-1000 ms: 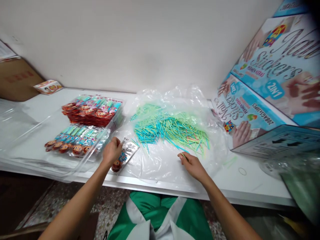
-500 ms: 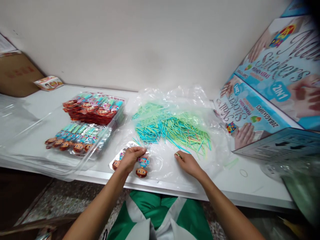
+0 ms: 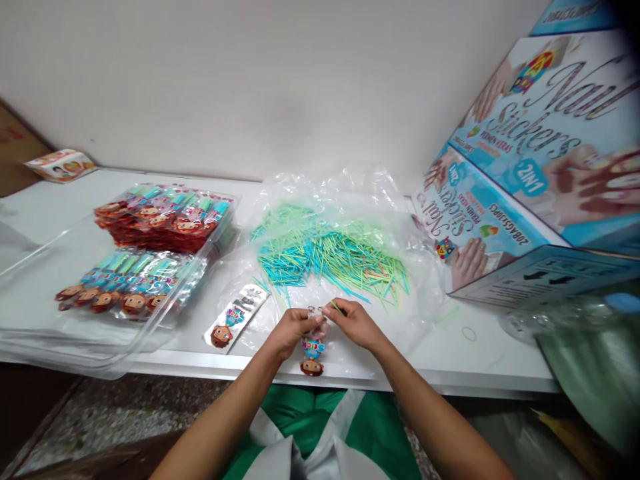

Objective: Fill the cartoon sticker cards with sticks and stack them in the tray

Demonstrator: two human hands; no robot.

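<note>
My left hand (image 3: 294, 331) pinches the upper part of a small printed packet (image 3: 313, 348), whose cartoon head hangs toward the table edge. Close beside it, my right hand (image 3: 353, 321) has its fingertips at the packet's top end, with a thin green stick (image 3: 338, 307) between them. How far the stick reaches into the packet is hidden by my fingers. Left of my hands, a similar flat packet (image 3: 235, 319) lies tilted on the table. Just beyond them a loose heap of thin green and blue sticks (image 3: 325, 257) rests on a clear plastic bag (image 3: 367, 183).
On the left, a clear plastic tray (image 3: 145, 353) holds stacked filled packets (image 3: 145, 227) and a front row of them (image 3: 115, 287). Nail sticker boxes (image 3: 500, 220) stand at the right. A rubber band (image 3: 469, 333) lies near a greenish plastic container (image 3: 580, 347).
My left hand has moved right with the packet, leaving the other packet lying uncovered. My right hand has come left with the stick, so both hands now meet at the packet's top.
</note>
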